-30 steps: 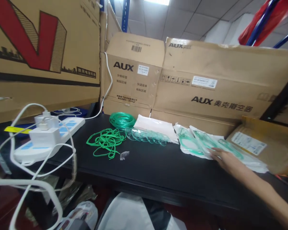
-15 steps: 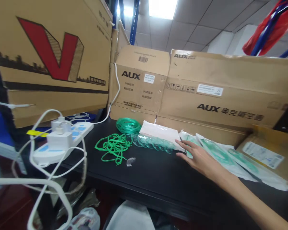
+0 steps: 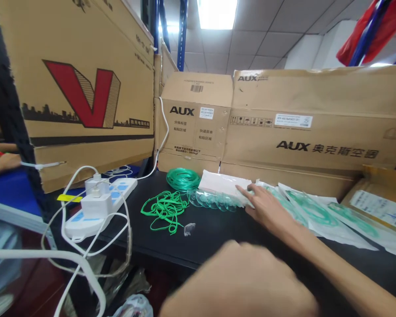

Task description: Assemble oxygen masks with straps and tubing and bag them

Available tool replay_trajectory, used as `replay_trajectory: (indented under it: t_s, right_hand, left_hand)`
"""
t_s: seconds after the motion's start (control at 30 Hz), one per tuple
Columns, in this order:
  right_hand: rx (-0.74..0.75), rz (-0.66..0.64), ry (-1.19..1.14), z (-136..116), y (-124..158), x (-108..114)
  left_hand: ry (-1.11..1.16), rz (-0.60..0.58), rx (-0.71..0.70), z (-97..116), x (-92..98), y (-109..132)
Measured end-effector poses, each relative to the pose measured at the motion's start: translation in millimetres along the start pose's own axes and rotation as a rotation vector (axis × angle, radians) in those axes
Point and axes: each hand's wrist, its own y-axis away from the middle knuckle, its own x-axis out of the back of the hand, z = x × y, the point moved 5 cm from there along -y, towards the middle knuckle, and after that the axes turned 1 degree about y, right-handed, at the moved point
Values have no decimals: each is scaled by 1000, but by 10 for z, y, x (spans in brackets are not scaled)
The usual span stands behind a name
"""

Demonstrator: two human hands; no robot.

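My right hand (image 3: 267,203) reaches across the black table, fingers stretched and apart, at the right end of a white paper piece (image 3: 222,181) and a row of clear greenish round pieces (image 3: 214,200). Whether the fingertips press on them I cannot tell. Close to the camera, my left hand (image 3: 240,281) is a blur at the bottom; its fingers are hidden. Left of the row lie a coil of clear green tubing (image 3: 183,178), a tangled green cord (image 3: 165,207) and a small bunch of thin metal pieces (image 3: 189,229). Packets with green tubing (image 3: 313,209) lie right of my right hand.
A white power strip (image 3: 122,188) with plugs and looping white cables (image 3: 81,264) occupies the left edge. Cardboard panels (image 3: 297,132) wall the back and left. An open carton (image 3: 381,198) stands at right. Another person's hand (image 3: 6,164) shows at far left.
My left hand has come into view at the bottom, close to the camera. My right fingers have shifted slightly onto the end of the white paper piece. The camera view has turned a little.
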Motion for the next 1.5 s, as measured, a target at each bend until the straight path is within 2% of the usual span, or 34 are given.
replay_trajectory:
  t_s: [0.07, 0.13, 0.2, 0.23, 0.33, 0.4, 0.53, 0.83, 1.5]
  right_hand:
    - [-80, 51, -49, 114, 90, 136]
    - [-140, 41, -173, 152, 250, 197]
    - [-158, -77, -352, 76, 447, 157]
    - [-160, -171, -438, 5, 549, 113]
    - [-228, -395, -631, -195, 804, 25]
    - [-297, -448, -684, -260, 894, 34]
    - [-363, -461, -710, -270, 953, 89]
    - [-381, -471, -718, -257, 1010, 117]
    - [-377, -503, -728, -275, 988, 178]
  left_hand:
    - [-40, -12, 95, -375, 177, -117]
    - [-131, -80, 424, -881, 309, -113]
    - [-164, -155, 650, -1273, 376, -23]
    - [-155, -180, 708, -1409, 384, 23]
    - [-87, -229, 756, -1622, 334, 100]
    - [-51, -262, 747, -1673, 272, 105]
    - [-3, -301, 732, -1751, 181, 96]
    - [4, -286, 668, -1815, 132, 66]
    - [-44, -320, 699, -1788, 152, 9]
